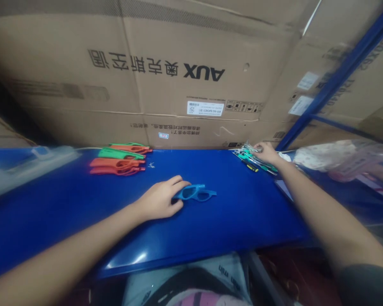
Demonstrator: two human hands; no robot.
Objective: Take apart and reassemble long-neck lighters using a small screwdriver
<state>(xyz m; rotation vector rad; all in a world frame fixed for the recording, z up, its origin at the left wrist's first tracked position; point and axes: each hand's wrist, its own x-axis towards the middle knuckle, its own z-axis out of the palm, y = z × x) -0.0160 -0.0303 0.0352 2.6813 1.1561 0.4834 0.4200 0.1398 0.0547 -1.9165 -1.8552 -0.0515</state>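
My left hand is closed around one end of a blue plastic piece with two oval loops, held low over the blue table. The loops and a narrow tip point right; the rest is hidden in my palm. At the far right, my right hand has its fingers closed at a pile of green and silver metal pieces. What exactly is between those fingers I cannot make out. A black and yellow tool lies at the pile's front.
Several orange and green plastic pieces with similar loops lie in a row at the back left. A large cardboard box walls off the back. Clear plastic bags lie far left, others far right, near a blue metal post.
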